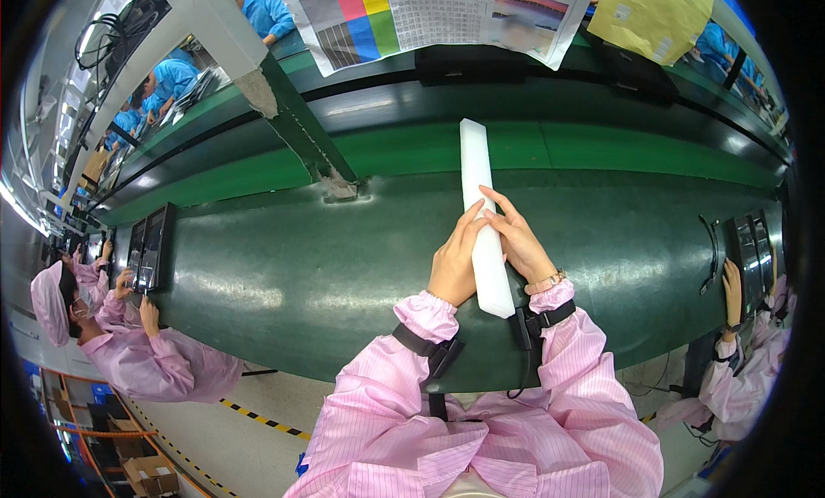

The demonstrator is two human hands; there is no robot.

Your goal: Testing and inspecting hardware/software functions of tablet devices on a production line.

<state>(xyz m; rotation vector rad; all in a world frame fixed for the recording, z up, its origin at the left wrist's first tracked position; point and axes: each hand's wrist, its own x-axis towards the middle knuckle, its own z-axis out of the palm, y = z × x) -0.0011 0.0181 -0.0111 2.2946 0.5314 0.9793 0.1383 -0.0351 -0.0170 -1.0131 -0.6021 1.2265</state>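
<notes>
A long white bar that looks like foam (475, 158) stretches away from me over the green bench top (335, 266). My left hand (455, 262) is closed on its left side, thumb and fingertips near its middle. From the right, my right hand (522, 244) grips the same bar, fingers lying over its upper face. The fingertips of both hands almost meet on top. Whether the bar rests on the bench or is held just above it, I cannot tell. Dark straps with small black boxes circle both my sleeves near the wrists.
A co-worker (150, 352) at the left handles a black framed panel (150, 247); another works at a dark panel (752, 262) on the right. A black cable (711, 253) lies near that panel. A green post (305, 128) stands on the bench. Printed sheets (447, 21) hang at the back.
</notes>
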